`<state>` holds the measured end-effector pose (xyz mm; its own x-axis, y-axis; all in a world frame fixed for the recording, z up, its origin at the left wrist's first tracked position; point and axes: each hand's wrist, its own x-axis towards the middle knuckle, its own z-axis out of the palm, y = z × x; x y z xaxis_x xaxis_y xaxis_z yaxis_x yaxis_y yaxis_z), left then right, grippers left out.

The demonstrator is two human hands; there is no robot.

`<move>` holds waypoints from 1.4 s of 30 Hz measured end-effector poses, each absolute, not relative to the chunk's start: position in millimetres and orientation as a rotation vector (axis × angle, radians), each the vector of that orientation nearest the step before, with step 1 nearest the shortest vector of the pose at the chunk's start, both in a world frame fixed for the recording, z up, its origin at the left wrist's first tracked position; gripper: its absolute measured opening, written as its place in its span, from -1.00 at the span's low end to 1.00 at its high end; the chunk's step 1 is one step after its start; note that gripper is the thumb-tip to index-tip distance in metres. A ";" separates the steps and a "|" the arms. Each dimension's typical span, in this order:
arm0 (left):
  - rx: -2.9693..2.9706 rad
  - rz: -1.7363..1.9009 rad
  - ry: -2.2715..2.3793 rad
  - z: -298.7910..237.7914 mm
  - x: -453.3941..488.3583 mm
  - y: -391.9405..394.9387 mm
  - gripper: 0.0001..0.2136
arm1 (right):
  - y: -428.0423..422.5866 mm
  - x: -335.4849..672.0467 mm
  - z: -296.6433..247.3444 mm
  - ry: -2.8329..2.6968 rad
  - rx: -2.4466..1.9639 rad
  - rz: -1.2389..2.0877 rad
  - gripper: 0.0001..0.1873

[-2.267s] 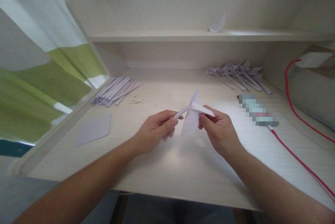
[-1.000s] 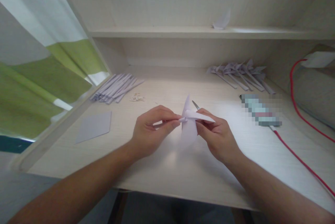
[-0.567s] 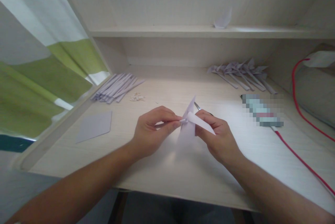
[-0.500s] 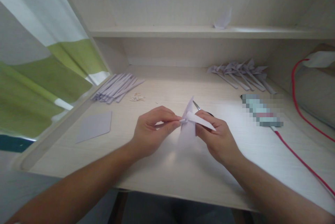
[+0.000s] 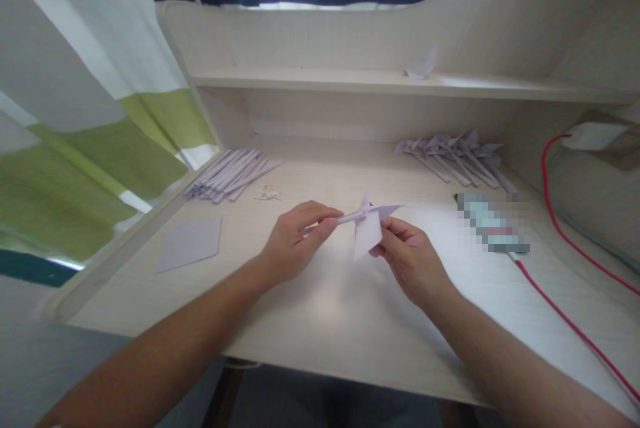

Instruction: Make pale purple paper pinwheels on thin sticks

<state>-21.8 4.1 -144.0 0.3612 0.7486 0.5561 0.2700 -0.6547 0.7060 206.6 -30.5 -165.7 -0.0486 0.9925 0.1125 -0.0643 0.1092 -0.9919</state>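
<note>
I hold a pale lilac paper pinwheel [image 5: 369, 223] over the middle of the wooden desk [image 5: 320, 308]. My left hand [image 5: 293, 241] pinches its rolled paper stick between thumb and fingers. My right hand [image 5: 407, 258] is closed on the lower blade of the pinwheel from the right. The blades stand roughly upright between the two hands.
A bundle of paper sticks [image 5: 230, 175] lies at the back left, with small paper scraps [image 5: 269, 193] beside it. A flat lilac sheet [image 5: 190, 245] lies at the left. Several finished pinwheels [image 5: 450, 155] lie at the back right. A blurred object [image 5: 493, 223] and a red cable [image 5: 575, 328] are at the right.
The view has tilted and shifted slightly. The pinwheel has turned between my hands, and my right hand now grips a lower blade. A small metal tool seen behind the pinwheel is no longer visible.
</note>
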 end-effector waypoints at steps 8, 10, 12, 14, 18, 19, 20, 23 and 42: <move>2.047 1.031 0.927 -141.5 -26.4 15.7 -0.81 | -24.0 205.6 -157.8 -1.120 -1.031 1.240 -0.69; 1.842 1.068 0.949 -139.1 -24.9 17.4 -0.78 | -22.1 203.4 -158.0 -1.131 -1.051 1.212 -0.65; 1.663 1.104 0.930 -136.4 -22.9 19.3 -0.75 | -20.2 199.8 -159.7 -1.196 -1.091 1.183 -0.64; 1.540 1.103 0.888 -134.7 -20.0 21.4 -0.72 | -19.9 194.8 -161.8 -1.296 -1.122 1.181 -0.67; 1.316 1.087 0.792 -135.8 -10.3 27.1 -0.63 | -25.4 184.9 -164.2 -1.486 -1.122 1.187 -0.69; 1.273 1.096 0.769 -136.8 -7.1 28.6 -0.62 | -27.4 183.6 -164.4 -1.524 -1.116 1.174 -0.68; 1.242 1.108 0.751 -137.8 -3.6 30.1 -0.62 | -29.3 182.9 -164.4 -1.560 -1.111 1.150 -0.68; 1.196 1.147 0.724 -141.2 7.0 33.8 -0.61 | -32.9 184.0 -164.5 -1.619 -1.118 1.051 -0.72; 1.442 1.225 0.702 -130.8 26.8 39.9 -0.63 | -25.0 195.8 -171.4 -1.615 -1.214 0.607 -0.76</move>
<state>26.8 39.9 -130.8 0.2987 0.9033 0.3078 -0.1910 -0.2594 0.9467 195.8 -25.0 -171.4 -0.0121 0.9136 0.4064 0.4198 0.3736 -0.8272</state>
